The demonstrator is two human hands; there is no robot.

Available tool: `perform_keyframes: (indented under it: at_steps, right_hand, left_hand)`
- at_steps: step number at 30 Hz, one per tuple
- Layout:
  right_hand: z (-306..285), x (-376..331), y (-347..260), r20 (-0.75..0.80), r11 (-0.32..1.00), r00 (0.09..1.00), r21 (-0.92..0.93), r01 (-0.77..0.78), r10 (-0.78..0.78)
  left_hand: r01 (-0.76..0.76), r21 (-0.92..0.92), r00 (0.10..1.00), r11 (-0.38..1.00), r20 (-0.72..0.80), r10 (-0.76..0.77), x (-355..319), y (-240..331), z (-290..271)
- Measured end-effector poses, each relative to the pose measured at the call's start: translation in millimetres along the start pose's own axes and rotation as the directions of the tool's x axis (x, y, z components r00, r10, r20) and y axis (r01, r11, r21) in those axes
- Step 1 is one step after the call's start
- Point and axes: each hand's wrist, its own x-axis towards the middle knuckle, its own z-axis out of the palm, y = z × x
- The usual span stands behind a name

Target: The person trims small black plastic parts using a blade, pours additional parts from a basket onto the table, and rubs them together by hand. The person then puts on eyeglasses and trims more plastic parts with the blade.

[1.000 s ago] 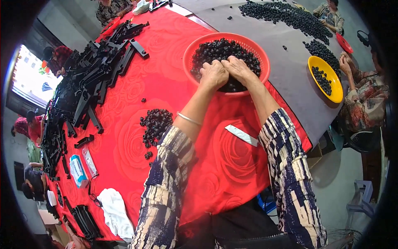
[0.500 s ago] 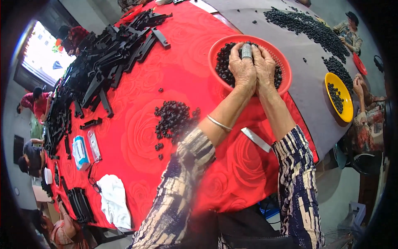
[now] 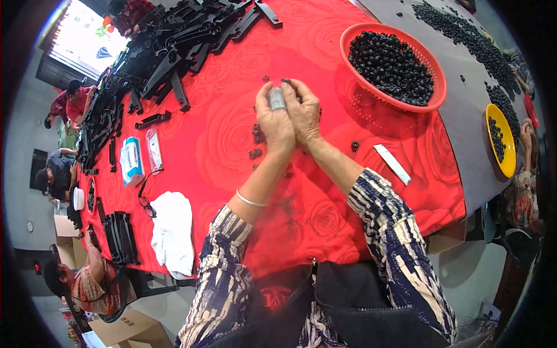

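Side by side, my left hand (image 3: 275, 126) and my right hand (image 3: 304, 116) are cupped together above the red cloth, fingers curled. Bits of small black hollow beads show at the fingertips; the rest of what they hold is hidden. Grey tape (image 3: 277, 98) wraps a finger between the hands. Loose black beads (image 3: 256, 136) lie around and under the hands, mostly covered by them. To the right and farther away, a red plastic basket (image 3: 361, 93) is filled with the same black beads (image 3: 391, 66). A single bead (image 3: 355, 145) lies right of my right hand.
A white strip (image 3: 392, 165) lies at right. Long black plastic parts (image 3: 174, 49) are heaped at far left. A tissue pack (image 3: 132, 161), a white cloth (image 3: 173, 232) and a yellow tray (image 3: 508, 159) lie farther out. Other people work around the table.
Both hands have moved left and nearer, from the basket to the bead pile. The basket's beads are now uncovered. The whole view has shifted too.
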Motion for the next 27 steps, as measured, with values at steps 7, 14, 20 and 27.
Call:
perform_keyframes:
  at_steps: [7,14,20,27]
  right_hand:
    - [-2,-10,6,0.134,0.83,0.957,-0.477,0.291,-0.259]
    - [-15,-17,-2,0.465,0.467,0.831,-0.687,0.557,-0.307]
    - [-34,-20,-32,0.621,0.136,0.695,-0.703,0.698,-0.363]
    - [-115,6,-79,0.531,-0.307,0.648,-0.846,0.436,-0.546]
  left_hand:
    - [0.095,0.071,0.995,0.993,0.005,-0.096,-3,-11,-35]
    - [0.187,-0.039,0.982,0.982,-0.032,-0.188,-8,5,-33]
    - [0.299,0.053,0.952,0.953,0.046,-0.302,-11,22,-41]
    - [0.177,0.249,0.974,0.952,0.092,-0.205,-9,16,-59]
